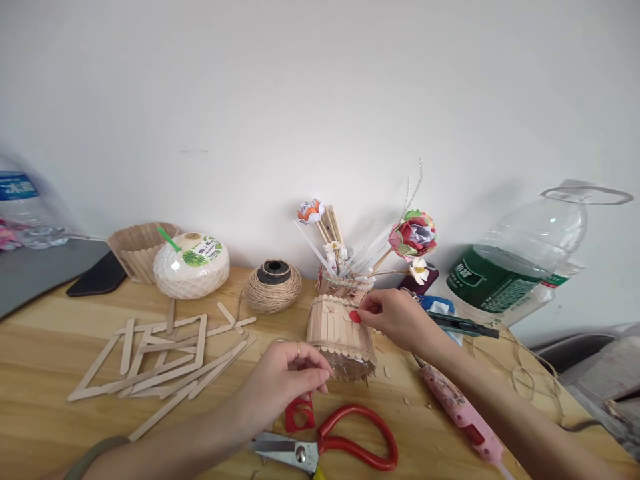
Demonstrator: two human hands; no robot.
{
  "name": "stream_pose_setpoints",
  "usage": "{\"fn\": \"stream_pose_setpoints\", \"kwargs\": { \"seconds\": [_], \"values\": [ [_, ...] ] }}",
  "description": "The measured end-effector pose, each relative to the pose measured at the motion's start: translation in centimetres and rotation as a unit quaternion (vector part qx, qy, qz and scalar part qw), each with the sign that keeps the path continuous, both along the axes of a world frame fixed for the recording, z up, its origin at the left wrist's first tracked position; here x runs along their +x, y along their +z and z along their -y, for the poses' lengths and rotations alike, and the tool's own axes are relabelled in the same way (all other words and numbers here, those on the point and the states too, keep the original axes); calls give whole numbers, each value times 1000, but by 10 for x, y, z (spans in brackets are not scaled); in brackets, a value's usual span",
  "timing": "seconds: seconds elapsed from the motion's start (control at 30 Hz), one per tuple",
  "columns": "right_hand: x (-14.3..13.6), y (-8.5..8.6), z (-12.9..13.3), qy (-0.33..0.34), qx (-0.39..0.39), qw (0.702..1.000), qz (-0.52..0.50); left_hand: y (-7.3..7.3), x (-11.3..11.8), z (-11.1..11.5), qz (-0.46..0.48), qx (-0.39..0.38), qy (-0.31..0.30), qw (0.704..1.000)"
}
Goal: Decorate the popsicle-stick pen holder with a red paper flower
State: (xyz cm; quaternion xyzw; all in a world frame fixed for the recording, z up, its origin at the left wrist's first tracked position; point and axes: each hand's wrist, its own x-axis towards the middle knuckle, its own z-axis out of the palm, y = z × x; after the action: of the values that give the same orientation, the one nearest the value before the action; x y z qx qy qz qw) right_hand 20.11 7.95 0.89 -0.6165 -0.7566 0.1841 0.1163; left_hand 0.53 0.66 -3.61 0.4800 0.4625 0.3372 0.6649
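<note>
A small basket of wooden craft sticks (pixel 336 327) lies tipped on its side on the table, with scalloped edges and twine around it. My right hand (pixel 393 317) pinches a small red round piece (pixel 355 316) against its side. Beside the lower left of the basket is my left hand (pixel 300 373), its fingers loosely curved and slightly apart from the thumb; nothing shows between them. Below it lie a red sheet scrap (pixel 300 413) with a round hole and red-handled scissors (pixel 325 443).
Loose craft sticks (pixel 165 360) spread over the left. Behind stand a twine spool (pixel 273 285), a white coconut-shaped container (pixel 193 267), a stick-walled holder (pixel 135 250) and paper flowers (pixel 414 235). To the right are a pink glue gun (pixel 463 417), a utility knife (pixel 463 324) and a large bottle (pixel 500 277).
</note>
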Motion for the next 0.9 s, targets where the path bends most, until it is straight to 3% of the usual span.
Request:
{"fn": "stream_pose_setpoints", "kwargs": {
  "seconds": [0.17, 0.37, 0.57, 0.9],
  "values": [
    [1, 2, 16, -12, -1, 990, -139, 5, -3, 0, 7, 8, 7, 1000],
    [-19, -6, 62, 14, -55, 959, -279, 11, -4, 3, 56, 18, 34, 998],
    [-38, -19, 87, 16, -74, 940, -333, 8, -1, 10, 52, 49, 37, 997],
    [-37, -19, 94, 13, -101, 923, -372, 7, -2, 9, 65, 22, 64, 996]
  ]
}}
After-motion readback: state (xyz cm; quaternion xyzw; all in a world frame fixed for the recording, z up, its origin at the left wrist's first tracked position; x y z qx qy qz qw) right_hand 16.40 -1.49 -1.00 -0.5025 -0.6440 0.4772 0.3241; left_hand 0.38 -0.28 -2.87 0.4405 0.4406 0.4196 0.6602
